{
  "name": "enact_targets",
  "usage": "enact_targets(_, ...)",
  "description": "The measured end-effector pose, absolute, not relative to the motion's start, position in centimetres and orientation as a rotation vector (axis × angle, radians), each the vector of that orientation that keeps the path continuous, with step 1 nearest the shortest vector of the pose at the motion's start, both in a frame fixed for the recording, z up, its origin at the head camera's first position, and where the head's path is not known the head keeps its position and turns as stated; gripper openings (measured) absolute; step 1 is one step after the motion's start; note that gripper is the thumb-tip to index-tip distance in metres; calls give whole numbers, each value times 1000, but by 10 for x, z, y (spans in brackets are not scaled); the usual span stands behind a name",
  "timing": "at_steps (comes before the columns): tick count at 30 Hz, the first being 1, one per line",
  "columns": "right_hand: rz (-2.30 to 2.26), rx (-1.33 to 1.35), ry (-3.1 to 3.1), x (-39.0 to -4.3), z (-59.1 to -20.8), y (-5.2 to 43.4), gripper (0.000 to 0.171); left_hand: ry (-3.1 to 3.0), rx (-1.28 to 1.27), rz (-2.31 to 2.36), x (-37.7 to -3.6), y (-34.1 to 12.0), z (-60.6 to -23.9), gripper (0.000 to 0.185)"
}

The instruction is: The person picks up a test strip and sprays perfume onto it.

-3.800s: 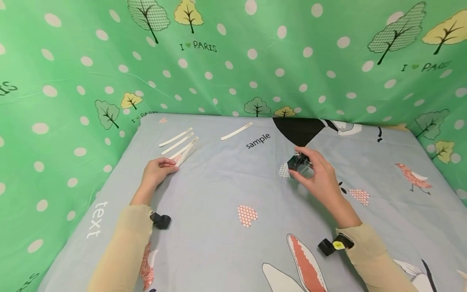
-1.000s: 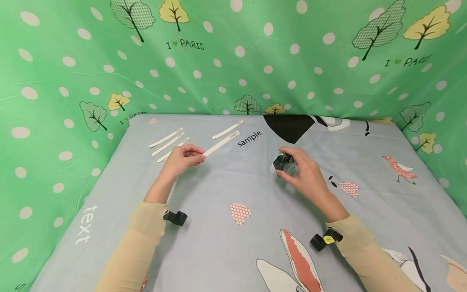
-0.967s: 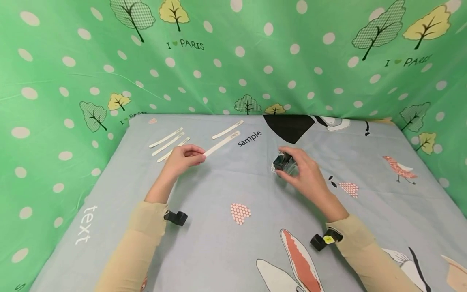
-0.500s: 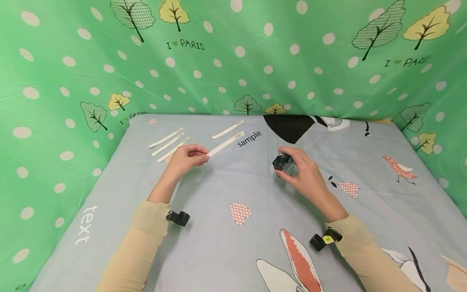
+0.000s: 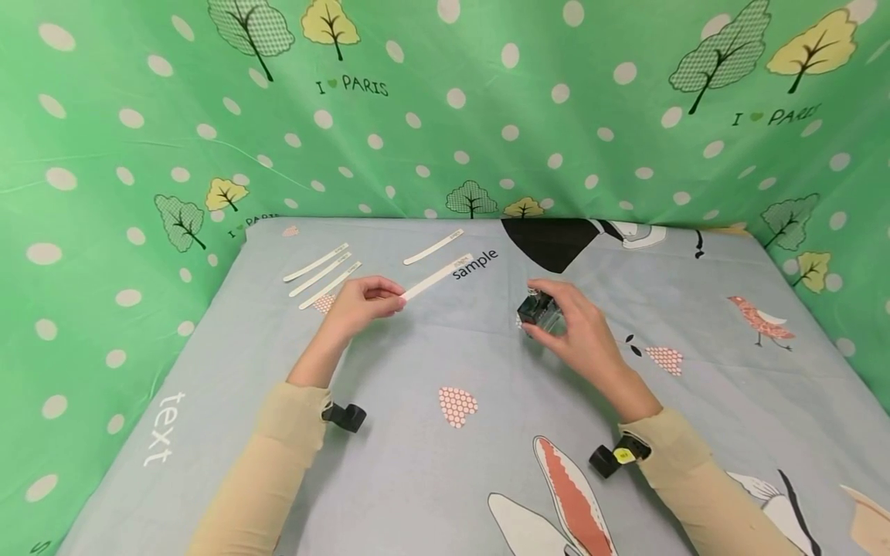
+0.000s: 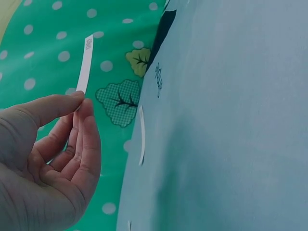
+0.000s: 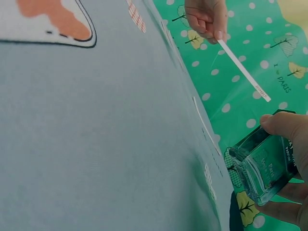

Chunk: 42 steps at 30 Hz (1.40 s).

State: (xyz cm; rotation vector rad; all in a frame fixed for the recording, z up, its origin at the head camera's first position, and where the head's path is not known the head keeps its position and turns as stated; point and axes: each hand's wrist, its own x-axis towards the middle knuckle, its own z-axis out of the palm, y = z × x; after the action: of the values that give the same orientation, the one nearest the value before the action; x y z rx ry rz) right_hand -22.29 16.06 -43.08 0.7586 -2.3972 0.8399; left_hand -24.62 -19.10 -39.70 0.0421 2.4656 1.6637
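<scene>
The left hand [image 5: 361, 303] pinches one end of a thin white paper tester strip [image 5: 438, 276] between thumb and fingertips, the other fingers loosely curled; the left wrist view shows the same narrow pinch at the strip's near end [image 6: 85, 65]. The strip juts out towards the far middle of the counter [image 5: 417, 463], which is covered in a grey-blue printed cloth, and its free end hangs just above the printed word "sample" [image 5: 476, 264]. Such a strip is very light and bends easily, so it probably wants a gentle hold at one end, as here; squeezing or catching it mid-length would likely crease it.

The right hand [image 5: 577, 328] is wrapped around a small square clear glass perfume bottle [image 5: 538, 310], held just above the cloth at the middle of the counter, near the strip's free end but apart from it. The right wrist view shows thumb and fingers clasping the bottle's flat sides [image 7: 262, 168]. The glass looks smooth, hard and rather heavy for its size, so I judge it slippery and breakable; the flat side faces seem the safest place to hold it.

Three more white paper strips [image 5: 321, 272] lie side by side on the cloth left of the left hand, and a fourth [image 5: 433, 247] lies alone farther back. A green spotted curtain with trees [image 5: 445, 116] surrounds the counter.
</scene>
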Motion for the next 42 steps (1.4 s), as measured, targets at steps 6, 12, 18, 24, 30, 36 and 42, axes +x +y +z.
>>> enact_targets(6,836,759,-2392,-223,-431,160,68,2473,49,1641,-246,-187,-398,28)
enact_targets(12,834,771,-2382,-223,-431,160,68,2458,67,1640,-245,-182,-398,27)
enact_targets(18,829,790,-2370,-224,-431,159,67,2449,79,1643,-245,-178,-398,26)
enact_targets(24,816,805,-2340,-224,-431,158,65,2435,95,1654,-244,-174,-400,25)
enact_targets(30,790,825,-2310,-224,-433,157,64,2438,109,1644,-245,-173,-402,25)
enact_targets(36,781,831,-2283,-223,-433,155,62,2428,124,1654,-244,-171,-403,25)
enact_targets(42,785,819,-2286,-221,-432,154,60,2428,114,1656,-245,-170,-404,25)
